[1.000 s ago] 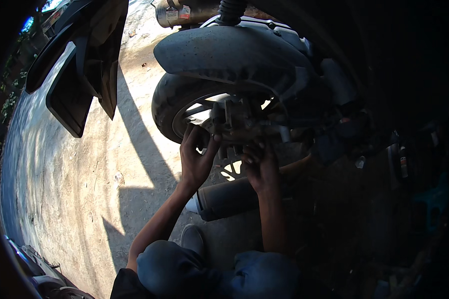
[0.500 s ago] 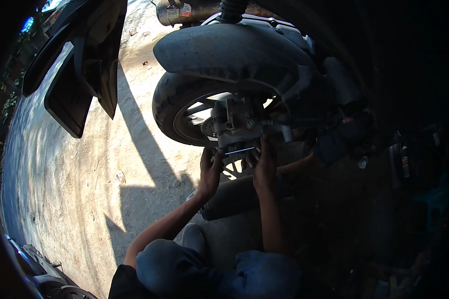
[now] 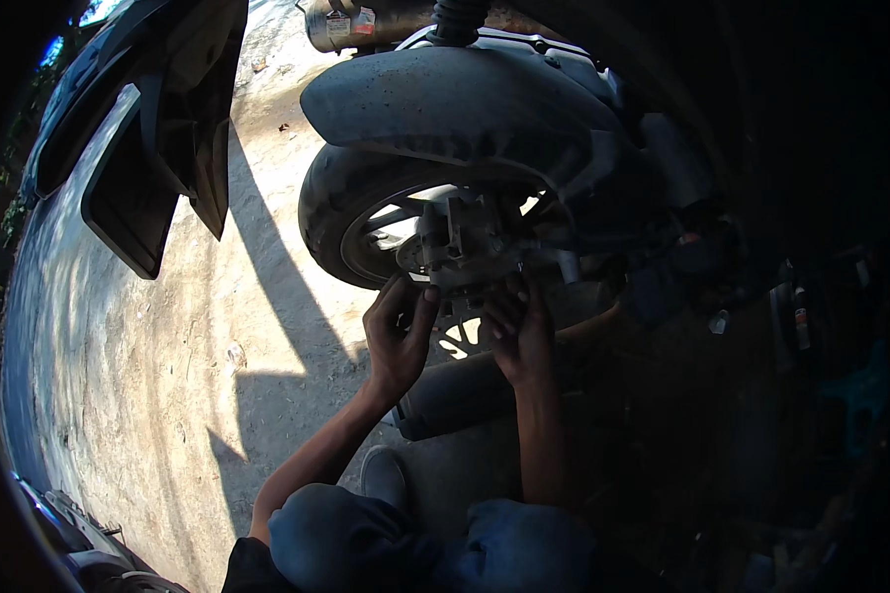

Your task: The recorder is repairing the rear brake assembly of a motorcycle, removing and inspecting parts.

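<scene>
The motorcycle's rear wheel [image 3: 331, 212] stands ahead of me, with a metal brake caliper [image 3: 473, 232] at its hub. My left hand [image 3: 400, 341] is at the lower left of the caliper, its fingers curled toward the thumb. What lies at those fingertips is hidden in shade. My right hand [image 3: 519, 331] is bent in under the caliper's lower right side, fingers folded and thumb side against the metal. Whatever it grips is too dark and small to make out. Both hands are close to the caliper, a short gap between them.
A grey fender [image 3: 435, 99] curves over the wheel. Below the hands lies a dark cylindrical part [image 3: 455, 395]. Bodywork of another vehicle [image 3: 133, 198] juts in at upper left over sunlit ground [image 3: 158, 395]. My shoe [image 3: 384, 474] is near the cylinder; deep shade covers the right side.
A thin shiny rod seen between my hands no longer shows. My left hand has shifted left and turned; the fingers of my right hand have curled further under the caliper.
</scene>
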The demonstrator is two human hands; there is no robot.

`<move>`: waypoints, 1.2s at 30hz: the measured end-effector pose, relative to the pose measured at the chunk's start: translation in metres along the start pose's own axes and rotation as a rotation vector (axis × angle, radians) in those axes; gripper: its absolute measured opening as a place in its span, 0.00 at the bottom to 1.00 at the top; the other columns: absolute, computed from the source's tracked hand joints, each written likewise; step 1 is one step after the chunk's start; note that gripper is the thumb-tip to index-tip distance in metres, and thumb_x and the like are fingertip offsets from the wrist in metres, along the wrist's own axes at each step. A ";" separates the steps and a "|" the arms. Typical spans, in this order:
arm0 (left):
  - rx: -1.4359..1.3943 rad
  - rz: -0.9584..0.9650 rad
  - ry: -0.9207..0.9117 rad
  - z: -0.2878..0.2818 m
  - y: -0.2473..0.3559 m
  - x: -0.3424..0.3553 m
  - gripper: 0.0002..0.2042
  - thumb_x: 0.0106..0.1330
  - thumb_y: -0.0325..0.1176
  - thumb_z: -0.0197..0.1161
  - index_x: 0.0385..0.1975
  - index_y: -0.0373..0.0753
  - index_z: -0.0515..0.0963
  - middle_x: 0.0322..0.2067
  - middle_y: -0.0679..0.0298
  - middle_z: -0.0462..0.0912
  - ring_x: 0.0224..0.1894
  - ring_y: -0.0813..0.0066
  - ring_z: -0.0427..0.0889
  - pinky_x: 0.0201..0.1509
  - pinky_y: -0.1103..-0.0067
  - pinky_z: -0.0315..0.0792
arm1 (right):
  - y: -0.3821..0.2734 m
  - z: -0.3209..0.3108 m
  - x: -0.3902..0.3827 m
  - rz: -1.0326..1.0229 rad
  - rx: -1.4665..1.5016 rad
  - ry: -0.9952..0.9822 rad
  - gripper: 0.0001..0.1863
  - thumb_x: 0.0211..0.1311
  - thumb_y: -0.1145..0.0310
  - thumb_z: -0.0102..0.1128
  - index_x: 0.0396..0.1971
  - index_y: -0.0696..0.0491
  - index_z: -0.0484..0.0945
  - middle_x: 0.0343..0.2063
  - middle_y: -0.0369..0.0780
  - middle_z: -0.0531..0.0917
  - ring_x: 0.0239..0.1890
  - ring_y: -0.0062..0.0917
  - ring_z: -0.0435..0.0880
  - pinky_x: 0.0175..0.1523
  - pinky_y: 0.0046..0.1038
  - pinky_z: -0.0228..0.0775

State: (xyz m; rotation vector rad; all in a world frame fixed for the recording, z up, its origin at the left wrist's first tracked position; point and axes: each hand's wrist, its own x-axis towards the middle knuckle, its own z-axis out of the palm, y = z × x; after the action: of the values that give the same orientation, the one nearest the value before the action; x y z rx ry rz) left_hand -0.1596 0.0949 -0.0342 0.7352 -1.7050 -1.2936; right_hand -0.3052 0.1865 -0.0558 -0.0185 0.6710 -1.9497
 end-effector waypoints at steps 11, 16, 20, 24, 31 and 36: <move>-0.250 0.046 0.064 0.020 -0.057 -0.002 0.18 0.75 0.38 0.52 0.59 0.34 0.66 0.43 0.64 0.75 0.47 0.78 0.72 0.49 0.78 0.69 | 0.003 0.004 0.001 -0.022 -0.021 0.006 0.20 0.77 0.52 0.46 0.24 0.47 0.64 0.16 0.29 0.60 0.15 0.14 0.59 0.22 0.20 0.57; -0.266 -0.348 -0.042 0.022 -0.109 -0.032 0.12 0.75 0.40 0.57 0.44 0.37 0.68 0.30 0.68 0.68 0.32 0.81 0.65 0.36 0.79 0.63 | 0.014 0.003 0.006 -0.307 -0.564 0.227 0.21 0.75 0.49 0.47 0.30 0.51 0.71 0.18 0.32 0.66 0.16 0.15 0.66 0.23 0.20 0.57; -0.324 -0.371 -0.061 0.023 -0.087 -0.030 0.13 0.76 0.42 0.54 0.38 0.38 0.71 0.25 0.72 0.66 0.27 0.84 0.63 0.30 0.81 0.60 | 0.012 -0.001 -0.001 -0.260 -0.555 0.264 0.21 0.74 0.49 0.49 0.36 0.54 0.74 0.19 0.32 0.68 0.18 0.15 0.68 0.24 0.20 0.59; -0.194 -0.291 -0.058 0.017 -0.072 -0.026 0.16 0.77 0.42 0.52 0.45 0.32 0.75 0.34 0.65 0.78 0.38 0.80 0.73 0.43 0.80 0.68 | 0.010 -0.013 0.003 -0.196 -0.337 0.230 0.19 0.73 0.50 0.52 0.31 0.52 0.72 0.18 0.31 0.66 0.18 0.15 0.66 0.25 0.21 0.61; -0.232 -0.102 -0.015 0.004 -0.020 -0.001 0.09 0.73 0.32 0.58 0.35 0.31 0.75 0.30 0.66 0.76 0.34 0.83 0.70 0.38 0.81 0.67 | -0.003 -0.009 0.004 -0.010 -0.058 -0.032 0.18 0.74 0.53 0.52 0.25 0.47 0.68 0.17 0.28 0.62 0.17 0.14 0.61 0.25 0.20 0.59; 0.076 0.148 -0.072 0.000 -0.007 0.013 0.10 0.70 0.33 0.60 0.33 0.31 0.73 0.30 0.65 0.72 0.32 0.81 0.69 0.35 0.80 0.64 | -0.005 -0.008 0.005 0.085 0.219 -0.128 0.17 0.76 0.58 0.48 0.25 0.49 0.68 0.21 0.30 0.65 0.19 0.13 0.61 0.26 0.19 0.58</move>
State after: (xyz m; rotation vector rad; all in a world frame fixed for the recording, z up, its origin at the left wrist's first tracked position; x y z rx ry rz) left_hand -0.1659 0.0821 -0.0372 0.6005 -1.8389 -1.1711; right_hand -0.3144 0.1874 -0.0621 0.0201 0.3665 -1.9118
